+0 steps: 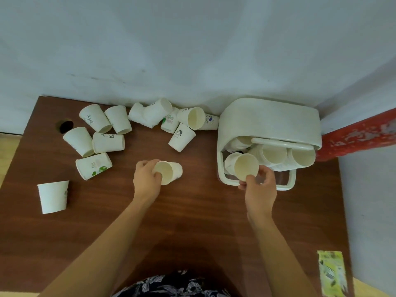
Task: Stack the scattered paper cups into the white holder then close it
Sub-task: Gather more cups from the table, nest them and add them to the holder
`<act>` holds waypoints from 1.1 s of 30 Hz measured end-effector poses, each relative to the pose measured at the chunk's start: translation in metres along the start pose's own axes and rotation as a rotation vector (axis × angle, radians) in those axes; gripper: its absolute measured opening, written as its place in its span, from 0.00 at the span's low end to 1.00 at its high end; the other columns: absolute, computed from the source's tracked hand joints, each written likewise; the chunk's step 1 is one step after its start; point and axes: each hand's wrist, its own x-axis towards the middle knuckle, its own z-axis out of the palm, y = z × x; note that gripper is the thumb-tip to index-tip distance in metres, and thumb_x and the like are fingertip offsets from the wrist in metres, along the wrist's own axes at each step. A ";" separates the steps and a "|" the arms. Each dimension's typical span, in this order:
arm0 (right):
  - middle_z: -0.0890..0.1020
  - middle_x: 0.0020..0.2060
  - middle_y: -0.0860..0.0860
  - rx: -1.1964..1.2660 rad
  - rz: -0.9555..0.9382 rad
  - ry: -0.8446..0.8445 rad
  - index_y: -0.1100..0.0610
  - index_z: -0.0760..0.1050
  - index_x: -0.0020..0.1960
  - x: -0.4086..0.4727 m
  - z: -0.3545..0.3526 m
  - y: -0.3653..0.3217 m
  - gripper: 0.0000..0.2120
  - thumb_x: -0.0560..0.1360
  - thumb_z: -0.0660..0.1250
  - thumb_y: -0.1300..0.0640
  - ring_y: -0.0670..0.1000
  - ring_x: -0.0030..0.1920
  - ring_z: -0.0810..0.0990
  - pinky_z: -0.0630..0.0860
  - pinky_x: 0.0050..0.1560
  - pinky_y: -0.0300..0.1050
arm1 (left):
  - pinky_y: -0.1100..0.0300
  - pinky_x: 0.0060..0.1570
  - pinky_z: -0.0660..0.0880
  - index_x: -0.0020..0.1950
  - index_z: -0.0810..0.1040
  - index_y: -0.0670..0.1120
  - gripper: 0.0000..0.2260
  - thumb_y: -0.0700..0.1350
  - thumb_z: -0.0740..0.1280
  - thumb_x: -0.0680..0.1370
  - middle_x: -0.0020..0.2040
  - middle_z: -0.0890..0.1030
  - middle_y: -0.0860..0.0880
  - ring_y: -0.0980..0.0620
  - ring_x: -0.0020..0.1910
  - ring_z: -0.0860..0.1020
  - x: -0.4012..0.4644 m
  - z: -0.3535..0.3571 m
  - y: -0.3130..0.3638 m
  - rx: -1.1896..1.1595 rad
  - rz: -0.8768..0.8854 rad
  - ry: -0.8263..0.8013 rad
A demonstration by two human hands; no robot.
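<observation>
Cup (246, 166) rim between right fingers (250, 179)

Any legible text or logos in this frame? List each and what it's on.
No text reads with certainty.
Cup lying left of centre: dark print, perhaps "B", the rest blurred.
Cup at far left of the pile: dark marks, unreadable.
Cup with a dark logo: too small.
Green packet: print blurred.

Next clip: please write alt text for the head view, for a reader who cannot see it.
A person's right hand holds a paper cup at the open white holder, which already contains cups, while the left hand grips another cup on the brown table. About a dozen more cups lie scattered along the wall.
</observation>
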 end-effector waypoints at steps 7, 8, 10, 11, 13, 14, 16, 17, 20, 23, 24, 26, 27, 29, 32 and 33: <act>0.76 0.52 0.45 0.079 0.078 -0.080 0.50 0.69 0.65 0.012 0.000 0.010 0.20 0.76 0.67 0.63 0.46 0.37 0.85 0.83 0.51 0.48 | 0.67 0.35 0.79 0.67 0.75 0.49 0.18 0.38 0.67 0.78 0.60 0.76 0.51 0.53 0.45 0.80 -0.040 0.012 0.044 -0.280 -0.123 -0.038; 0.76 0.53 0.45 0.075 0.088 -0.097 0.50 0.69 0.67 0.012 -0.001 0.013 0.21 0.76 0.68 0.62 0.46 0.38 0.85 0.82 0.52 0.49 | 0.69 0.35 0.78 0.67 0.75 0.49 0.17 0.39 0.67 0.78 0.60 0.76 0.51 0.56 0.43 0.80 -0.043 0.013 0.052 -0.303 -0.123 -0.044; 0.76 0.56 0.44 0.058 0.101 -0.123 0.48 0.68 0.68 0.013 -0.004 0.019 0.23 0.76 0.68 0.60 0.46 0.40 0.85 0.82 0.54 0.50 | 0.68 0.36 0.78 0.66 0.77 0.49 0.17 0.39 0.67 0.78 0.60 0.77 0.52 0.57 0.42 0.80 -0.049 0.014 0.069 -0.378 -0.092 -0.057; 0.76 0.57 0.44 0.052 0.107 -0.131 0.47 0.68 0.68 0.013 -0.008 0.021 0.23 0.76 0.68 0.59 0.46 0.41 0.85 0.82 0.54 0.50 | 0.67 0.37 0.79 0.65 0.77 0.48 0.16 0.38 0.67 0.78 0.60 0.77 0.51 0.56 0.43 0.81 -0.052 0.014 0.078 -0.411 -0.071 -0.064; 0.75 0.58 0.45 0.050 0.128 -0.145 0.47 0.68 0.69 0.014 -0.015 0.026 0.23 0.77 0.67 0.59 0.47 0.43 0.84 0.82 0.54 0.48 | 0.66 0.38 0.80 0.65 0.77 0.47 0.16 0.38 0.67 0.77 0.58 0.78 0.51 0.55 0.43 0.82 -0.058 0.017 0.098 -0.440 -0.044 -0.085; 0.75 0.59 0.45 0.046 0.140 -0.157 0.47 0.68 0.69 0.015 -0.019 0.029 0.22 0.77 0.67 0.60 0.47 0.44 0.84 0.81 0.53 0.47 | 0.65 0.38 0.80 0.64 0.78 0.47 0.16 0.38 0.67 0.77 0.57 0.78 0.51 0.54 0.42 0.82 -0.061 0.020 0.107 -0.456 -0.038 -0.103; 0.75 0.59 0.45 0.024 0.159 -0.196 0.47 0.67 0.70 0.017 -0.027 0.033 0.22 0.78 0.65 0.60 0.48 0.46 0.83 0.81 0.53 0.45 | 0.64 0.38 0.80 0.62 0.79 0.47 0.15 0.36 0.67 0.76 0.53 0.80 0.49 0.52 0.43 0.83 -0.065 0.029 0.126 -0.500 -0.023 -0.143; 0.75 0.59 0.45 0.013 0.166 -0.219 0.47 0.67 0.70 0.017 -0.031 0.036 0.22 0.78 0.65 0.60 0.48 0.48 0.83 0.81 0.54 0.45 | 0.63 0.39 0.81 0.61 0.79 0.46 0.14 0.36 0.67 0.76 0.52 0.80 0.49 0.52 0.43 0.83 -0.067 0.034 0.134 -0.513 -0.013 -0.160; 0.75 0.58 0.44 0.005 0.187 -0.283 0.46 0.66 0.70 0.018 -0.042 0.041 0.23 0.78 0.64 0.61 0.48 0.49 0.82 0.81 0.56 0.48 | 0.60 0.40 0.81 0.56 0.80 0.47 0.12 0.34 0.67 0.76 0.49 0.80 0.50 0.52 0.43 0.82 -0.070 0.054 0.150 -0.514 0.009 -0.190; 0.75 0.58 0.44 0.019 0.209 -0.314 0.44 0.67 0.69 0.020 -0.053 0.046 0.22 0.78 0.64 0.60 0.48 0.49 0.82 0.81 0.56 0.49 | 0.56 0.43 0.83 0.57 0.80 0.46 0.12 0.35 0.68 0.75 0.48 0.81 0.49 0.54 0.37 0.83 -0.070 0.076 0.153 -0.460 -0.019 -0.184; 0.75 0.57 0.43 0.018 0.211 -0.321 0.43 0.67 0.68 0.021 -0.057 0.047 0.22 0.78 0.64 0.60 0.48 0.50 0.82 0.81 0.56 0.49 | 0.55 0.44 0.83 0.58 0.80 0.46 0.13 0.36 0.68 0.75 0.48 0.81 0.48 0.54 0.36 0.83 -0.069 0.082 0.152 -0.448 -0.034 -0.173; 0.75 0.57 0.42 0.003 0.217 -0.335 0.42 0.68 0.67 0.025 -0.063 0.048 0.21 0.78 0.64 0.60 0.48 0.51 0.81 0.81 0.54 0.47 | 0.55 0.45 0.82 0.58 0.79 0.46 0.12 0.38 0.69 0.76 0.47 0.81 0.48 0.53 0.36 0.84 -0.069 0.092 0.150 -0.420 -0.045 -0.148; 0.76 0.56 0.42 -0.007 0.217 -0.346 0.42 0.68 0.66 0.027 -0.066 0.049 0.20 0.78 0.64 0.60 0.48 0.51 0.81 0.81 0.53 0.46 | 0.55 0.45 0.82 0.59 0.79 0.46 0.12 0.39 0.69 0.76 0.48 0.81 0.48 0.53 0.36 0.83 -0.070 0.095 0.151 -0.407 -0.045 -0.136; 0.77 0.56 0.42 -0.025 0.213 -0.372 0.43 0.70 0.64 0.030 -0.069 0.049 0.18 0.78 0.64 0.59 0.47 0.52 0.81 0.81 0.54 0.46 | 0.55 0.46 0.82 0.59 0.78 0.47 0.12 0.40 0.69 0.76 0.50 0.80 0.49 0.54 0.37 0.83 -0.070 0.099 0.150 -0.403 -0.044 -0.120; 0.79 0.55 0.43 -0.059 0.190 -0.413 0.44 0.73 0.62 0.032 -0.066 0.047 0.14 0.78 0.64 0.56 0.47 0.52 0.80 0.80 0.56 0.48 | 0.52 0.47 0.82 0.58 0.78 0.49 0.11 0.43 0.69 0.76 0.49 0.80 0.51 0.54 0.39 0.83 -0.067 0.100 0.147 -0.354 -0.020 -0.130; 0.80 0.55 0.43 -0.084 0.167 -0.429 0.44 0.74 0.61 0.032 -0.064 0.045 0.13 0.78 0.64 0.54 0.46 0.52 0.80 0.80 0.56 0.48 | 0.51 0.48 0.82 0.58 0.78 0.50 0.11 0.44 0.69 0.76 0.49 0.80 0.53 0.54 0.42 0.82 -0.065 0.099 0.146 -0.308 0.005 -0.133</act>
